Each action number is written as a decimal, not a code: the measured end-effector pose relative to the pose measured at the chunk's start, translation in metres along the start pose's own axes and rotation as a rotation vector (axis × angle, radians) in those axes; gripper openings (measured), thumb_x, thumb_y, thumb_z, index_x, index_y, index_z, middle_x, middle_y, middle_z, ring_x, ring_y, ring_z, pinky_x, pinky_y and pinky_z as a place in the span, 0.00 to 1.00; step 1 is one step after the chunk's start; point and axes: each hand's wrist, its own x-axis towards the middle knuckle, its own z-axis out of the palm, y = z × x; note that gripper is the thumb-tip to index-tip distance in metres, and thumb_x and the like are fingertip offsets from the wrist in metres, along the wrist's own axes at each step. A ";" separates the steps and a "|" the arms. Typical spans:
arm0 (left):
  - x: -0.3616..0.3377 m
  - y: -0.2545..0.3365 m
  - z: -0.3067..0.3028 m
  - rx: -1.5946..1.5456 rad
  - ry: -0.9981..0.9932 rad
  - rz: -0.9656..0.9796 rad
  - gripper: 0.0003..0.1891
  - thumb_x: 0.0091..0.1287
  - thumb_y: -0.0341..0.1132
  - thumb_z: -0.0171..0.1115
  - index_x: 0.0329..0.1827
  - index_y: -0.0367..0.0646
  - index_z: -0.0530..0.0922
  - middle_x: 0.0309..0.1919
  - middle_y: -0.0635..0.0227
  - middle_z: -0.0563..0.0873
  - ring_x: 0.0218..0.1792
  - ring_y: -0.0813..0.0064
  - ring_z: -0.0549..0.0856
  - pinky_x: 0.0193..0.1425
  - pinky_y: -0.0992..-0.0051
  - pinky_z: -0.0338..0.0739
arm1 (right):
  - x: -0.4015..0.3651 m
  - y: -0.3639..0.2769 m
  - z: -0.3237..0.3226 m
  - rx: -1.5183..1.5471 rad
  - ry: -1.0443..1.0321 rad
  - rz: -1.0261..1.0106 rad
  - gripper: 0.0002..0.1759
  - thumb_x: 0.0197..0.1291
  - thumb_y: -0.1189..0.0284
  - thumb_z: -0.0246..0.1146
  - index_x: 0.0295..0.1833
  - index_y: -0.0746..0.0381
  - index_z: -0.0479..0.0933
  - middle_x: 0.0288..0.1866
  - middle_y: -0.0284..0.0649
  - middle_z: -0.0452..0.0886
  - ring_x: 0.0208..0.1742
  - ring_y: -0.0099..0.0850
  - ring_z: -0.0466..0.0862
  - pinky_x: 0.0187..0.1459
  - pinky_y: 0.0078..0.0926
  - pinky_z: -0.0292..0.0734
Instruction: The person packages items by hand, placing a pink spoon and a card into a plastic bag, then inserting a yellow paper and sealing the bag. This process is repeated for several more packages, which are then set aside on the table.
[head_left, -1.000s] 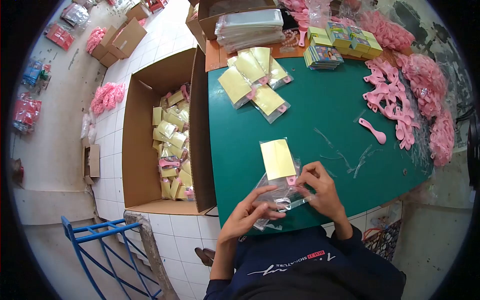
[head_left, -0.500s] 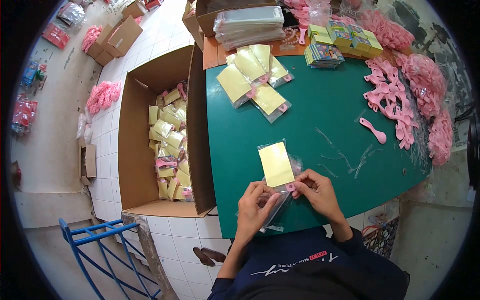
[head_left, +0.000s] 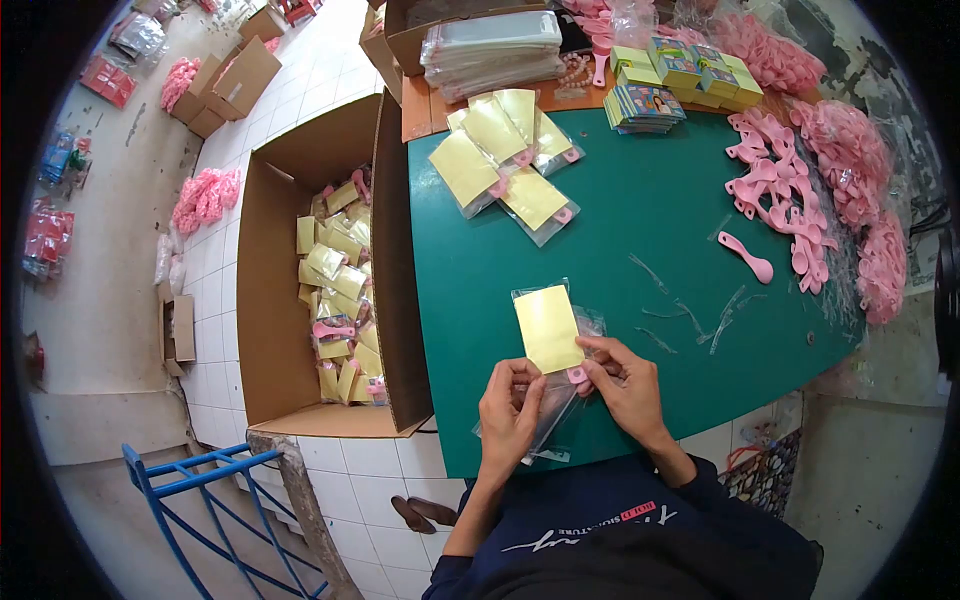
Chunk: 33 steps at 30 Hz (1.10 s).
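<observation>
Where the hands meet: at the near edge of the green table [head_left: 620, 230], straight in front of the person's body.
Left hand [head_left: 510, 405]: palm down, fingers curled, thumb and fingertips closed on the lower end of a clear bag [head_left: 545, 415].
Right hand [head_left: 628, 385]: wrist angled in from the right, thumb and forefinger pinched on a pink piece [head_left: 578, 376] at the bag's middle.
Hands, spacing: just beside each other, not touching.
Yellow card [head_left: 548, 328]: one, inside the clear bag, lying flat on the table just beyond both hands and tilted slightly left.
Clear bag, lie: runs from the card down towards the table edge; its tail passes under the left hand.
Filled packets [head_left: 500, 165]: about five, overlapping at the far left of the table, each with a yellow card and a pink end.
Single pink spoon [head_left: 747, 258]: one, lying alone on the table, right of centre.
Pink spoon heap [head_left: 790, 195]: too many to count, along the right edge.
Clear strips [head_left: 690, 318]: several thin ones, scattered right of the hands.
Cardboard box [head_left: 265, 300]: one, open, on the floor against the table's left side; the packets inside are too many to count.
Empty-bag stack [head_left: 490, 50]: one stack, far edge.
Small yellow boxes [head_left: 685, 75]: a cluster of stacks at the far right; number unclear.
</observation>
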 end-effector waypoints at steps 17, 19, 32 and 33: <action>0.057 0.029 0.005 0.741 -0.074 0.434 0.15 0.61 0.35 0.64 0.45 0.36 0.73 0.40 0.54 0.74 0.41 0.57 0.79 0.42 0.64 0.75 | 0.085 -0.016 -0.203 -1.259 0.366 -0.320 0.18 0.52 0.80 0.61 0.51 0.62 0.76 0.50 0.44 0.77 0.51 0.44 0.76 0.52 0.39 0.71; 0.065 0.018 0.009 0.702 -0.040 0.460 0.14 0.58 0.33 0.67 0.44 0.37 0.75 0.37 0.58 0.75 0.38 0.62 0.80 0.41 0.67 0.76 | 0.093 -0.015 -0.207 -1.271 0.310 -0.334 0.18 0.51 0.81 0.61 0.51 0.62 0.76 0.47 0.44 0.77 0.49 0.45 0.76 0.51 0.39 0.71; 0.083 0.038 -0.011 0.157 -0.247 0.319 0.08 0.61 0.27 0.64 0.40 0.38 0.74 0.37 0.64 0.85 0.38 0.79 0.83 0.45 0.78 0.78 | 0.081 -0.085 -0.083 -0.474 0.093 -0.528 0.09 0.60 0.74 0.60 0.47 0.61 0.76 0.35 0.37 0.82 0.32 0.22 0.79 0.32 0.18 0.70; 0.082 0.035 -0.010 0.011 -0.301 0.252 0.09 0.62 0.27 0.63 0.42 0.37 0.74 0.36 0.64 0.85 0.38 0.79 0.83 0.46 0.78 0.78 | 0.081 -0.082 -0.078 -0.395 0.042 -0.529 0.08 0.61 0.73 0.59 0.46 0.62 0.76 0.35 0.36 0.82 0.31 0.19 0.79 0.31 0.17 0.70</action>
